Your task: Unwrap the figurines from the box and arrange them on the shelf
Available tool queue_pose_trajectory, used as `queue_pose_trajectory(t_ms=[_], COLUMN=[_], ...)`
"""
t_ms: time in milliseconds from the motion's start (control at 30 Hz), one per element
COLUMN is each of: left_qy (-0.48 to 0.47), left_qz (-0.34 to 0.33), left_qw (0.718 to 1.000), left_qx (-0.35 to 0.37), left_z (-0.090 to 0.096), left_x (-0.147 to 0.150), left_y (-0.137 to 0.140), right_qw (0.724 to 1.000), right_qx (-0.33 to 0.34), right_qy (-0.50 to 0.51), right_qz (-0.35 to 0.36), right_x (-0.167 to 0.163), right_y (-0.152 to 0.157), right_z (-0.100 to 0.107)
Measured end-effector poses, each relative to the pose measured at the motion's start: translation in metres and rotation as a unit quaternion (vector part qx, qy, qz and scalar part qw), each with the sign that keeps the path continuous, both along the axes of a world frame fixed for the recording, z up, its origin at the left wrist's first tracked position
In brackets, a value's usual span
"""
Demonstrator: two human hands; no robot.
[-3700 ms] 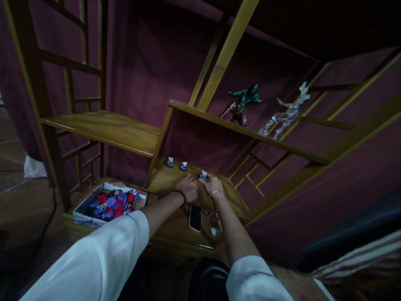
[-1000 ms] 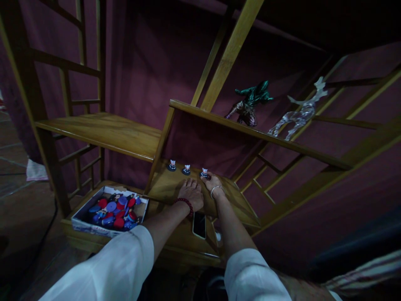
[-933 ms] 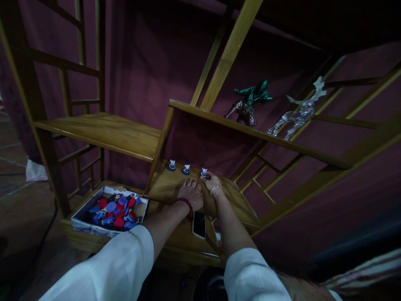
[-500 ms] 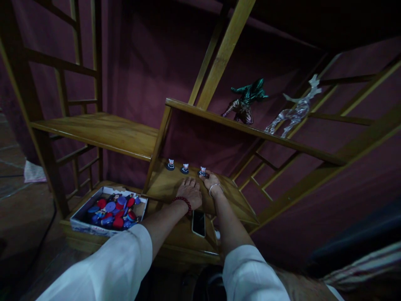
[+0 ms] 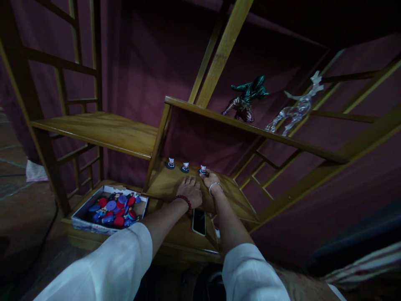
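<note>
Three small white-headed figurines on dark round bases stand in a row on the low wooden shelf (image 5: 159, 182): a left one (image 5: 171, 163), a middle one (image 5: 185, 167) and a right one (image 5: 202, 169). My right hand (image 5: 210, 179), with a silver bracelet at the wrist, has its fingers closed at the right figurine's base. Flat on the shelf, in front of the middle figurine, rests my left hand (image 5: 189, 191), palm down with fingers stretched out and a dark red bead bracelet. It holds nothing.
Left of the shelf sits an open cardboard box (image 5: 94, 228) full of red, blue and purple round-based pieces. A phone (image 5: 199, 222) lies below my hands. On the upper shelf (image 5: 216, 115) are a green hooded figure (image 5: 250, 98) and a clear deer figurine (image 5: 296, 109).
Almost nothing differs. Both hands and the three figurines stay in place; the view has shifted very slightly.
</note>
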State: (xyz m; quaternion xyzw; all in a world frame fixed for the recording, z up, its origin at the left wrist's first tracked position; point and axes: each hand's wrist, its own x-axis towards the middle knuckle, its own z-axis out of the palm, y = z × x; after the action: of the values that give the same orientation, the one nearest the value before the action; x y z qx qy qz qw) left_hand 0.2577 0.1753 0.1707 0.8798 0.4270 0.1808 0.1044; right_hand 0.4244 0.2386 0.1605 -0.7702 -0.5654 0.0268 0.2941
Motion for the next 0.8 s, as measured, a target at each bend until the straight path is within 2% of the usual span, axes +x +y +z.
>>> queue_pose_trajectory(t_ms=[267, 567, 800], left_qy=[0.003, -0.006, -0.001], left_qz=[0.004, 0.002, 0.002], left_qw=[1.0, 1.0, 1.0], left_qx=[-0.001, 0.015, 0.017], left_z=[-0.0004, -0.0031, -0.0017], left_x=[0.0006, 0.0009, 0.0004], left_y=[0.0002, 0.0009, -0.0001], right_qw=[0.999, 1.0, 0.999], right_qx=[0.016, 0.004, 0.017], right_qy=[0.011, 0.016, 0.036], right_qz=[0.026, 0.004, 0.015], right_x=[0.0045, 0.0051, 0.0057], right_y=[0.0048, 0.0043, 0.0049], right_z=[-0.0057, -0.0058, -0.0071])
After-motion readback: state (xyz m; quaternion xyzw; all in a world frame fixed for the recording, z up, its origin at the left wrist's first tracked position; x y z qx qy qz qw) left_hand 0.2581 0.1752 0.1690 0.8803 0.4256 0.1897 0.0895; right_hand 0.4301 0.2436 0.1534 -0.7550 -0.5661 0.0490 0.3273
